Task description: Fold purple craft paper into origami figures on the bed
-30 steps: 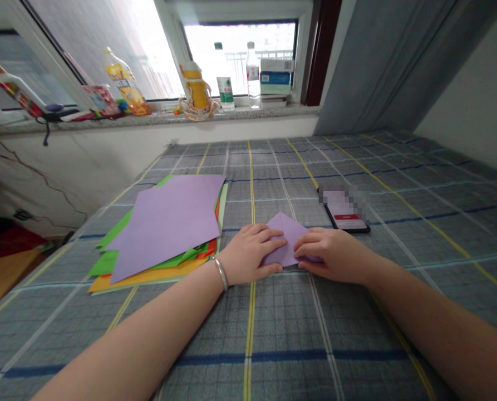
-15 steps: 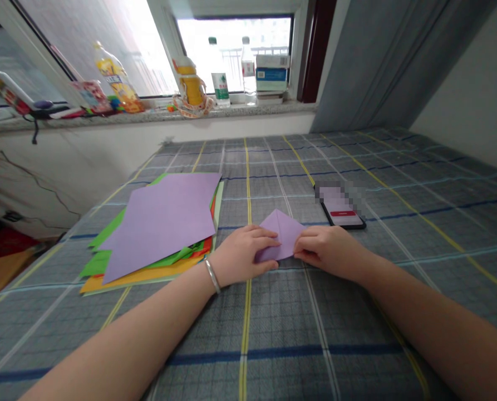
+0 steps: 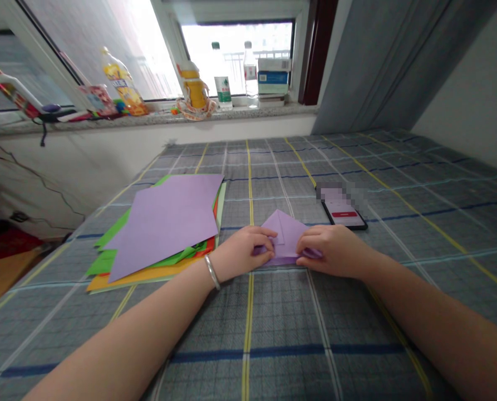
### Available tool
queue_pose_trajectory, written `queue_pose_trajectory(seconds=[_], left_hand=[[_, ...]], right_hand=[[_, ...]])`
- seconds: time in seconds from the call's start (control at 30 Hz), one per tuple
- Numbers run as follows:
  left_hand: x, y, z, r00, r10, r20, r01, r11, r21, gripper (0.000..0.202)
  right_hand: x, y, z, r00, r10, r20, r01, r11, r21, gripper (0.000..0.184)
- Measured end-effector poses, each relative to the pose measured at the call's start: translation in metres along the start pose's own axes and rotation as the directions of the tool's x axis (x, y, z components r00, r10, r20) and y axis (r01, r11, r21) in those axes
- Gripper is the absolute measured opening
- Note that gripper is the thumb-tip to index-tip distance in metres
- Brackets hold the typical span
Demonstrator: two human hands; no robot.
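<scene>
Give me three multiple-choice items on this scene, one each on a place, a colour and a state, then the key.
1. Where does the smartphone lie?
A. On the windowsill
B. On the checked cover, beyond the right hand
C. Under the paper stack

2. What colour is the paper at the left hand and right hand?
A. Green
B. Orange
C. Lilac

3. What state is that paper in?
A. Flat and unfolded
B. Folded, with a pointed top
C. Crumpled into a ball

1. B: it lies on the cover, past the right hand.
2. C: lilac shows between the hands.
3. B: fold lines and a peak show above the fingers.
</scene>
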State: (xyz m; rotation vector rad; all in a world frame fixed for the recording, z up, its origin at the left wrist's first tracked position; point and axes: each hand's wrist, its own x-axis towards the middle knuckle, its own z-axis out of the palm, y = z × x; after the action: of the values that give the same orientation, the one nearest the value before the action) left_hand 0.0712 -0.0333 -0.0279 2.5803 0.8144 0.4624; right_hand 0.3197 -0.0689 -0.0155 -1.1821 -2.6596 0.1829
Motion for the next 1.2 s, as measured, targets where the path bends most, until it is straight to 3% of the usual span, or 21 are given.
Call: queue_pose_trajectory(seconds=[0.1,0.33,0.43,0.5,0.77,0.9,1.2], left_hand=[[-0.001,0.008,0.003,0.997,0.071,0.017,-0.073,0.98,0.183,0.017],[-0.002,0.009,-0.005,0.999,-0.04,0.031,0.021,0.891,0.453,0.033],[-0.001,0.006,-0.006,0.999,-0.015,0.045,-0.01,0.859,0.513,0.037],[-0.001,0.003,-0.005,0.999,-0.006,0.039,-0.015,0.854,0.521,0.036],[0.004,-0.012,0.002,0.987,-0.131,-0.097,0.158,0.911,0.38,0.026],[0.007,-0.017,0.006,0.982,-0.136,-0.133,0.176,0.911,0.373,0.024],[0.01,-0.017,0.011,0.98,-0.138,-0.144,0.187,0.885,0.426,0.02]], right_hand=[[0.0,-0.002,0.0,1.0,-0.012,-0.016,0.012,1.0,-0.003,0.024],[0.004,-0.007,0.001,0.995,0.096,-0.034,-0.1,0.988,-0.115,0.019],[0.005,-0.006,0.002,0.987,0.154,-0.041,-0.158,0.977,-0.145,0.021],[0.007,-0.005,0.003,0.983,0.176,-0.044,-0.181,0.972,-0.151,0.022],[0.015,0.006,0.013,0.971,0.181,-0.155,-0.209,0.959,-0.191,0.023],[0.021,0.012,0.018,0.97,0.151,-0.188,-0.191,0.956,-0.222,0.024],[0.028,0.015,0.028,0.956,0.213,-0.201,-0.258,0.938,-0.233,0.023]])
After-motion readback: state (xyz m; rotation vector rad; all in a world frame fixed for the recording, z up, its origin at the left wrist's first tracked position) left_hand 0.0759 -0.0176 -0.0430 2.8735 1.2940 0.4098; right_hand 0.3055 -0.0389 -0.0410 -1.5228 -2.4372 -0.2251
